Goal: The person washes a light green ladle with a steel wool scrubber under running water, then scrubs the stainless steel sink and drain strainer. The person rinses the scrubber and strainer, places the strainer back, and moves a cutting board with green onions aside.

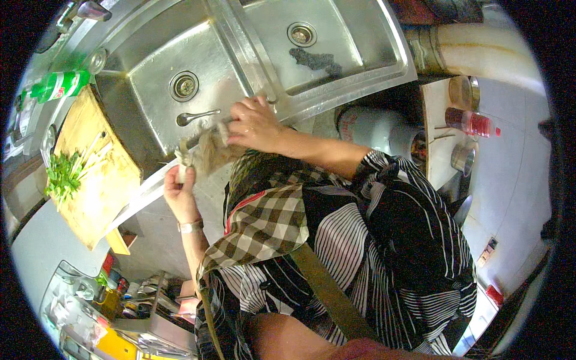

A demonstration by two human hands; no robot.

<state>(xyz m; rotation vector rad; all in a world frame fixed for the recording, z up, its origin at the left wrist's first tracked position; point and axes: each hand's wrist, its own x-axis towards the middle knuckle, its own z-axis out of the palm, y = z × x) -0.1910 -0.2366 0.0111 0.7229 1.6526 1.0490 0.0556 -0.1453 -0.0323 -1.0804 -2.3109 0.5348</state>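
Note:
At the near edge of the left basin of a stainless steel double sink (148, 90), my left hand (180, 186) grips the pale end of a blurred grey-brown item (211, 150); its kind cannot be told. This item spans the gap to my right hand (254, 123), whose curled fingers hold its other, whitish end. A metal spoon (198, 117) lies on the basin floor, beyond the item and near the drain (184, 86). In the right basin, a dark patch or thing (315, 60) lies below the other drain (302, 34).
Leafy green stalks (67, 173) lie on a wooden cutting board (117, 180) at the left. A green bottle (60, 85) is behind it. On the right, a red-capped bottle (472, 122) and a metal bowl (463, 157) stand by a rounded grey container (378, 130).

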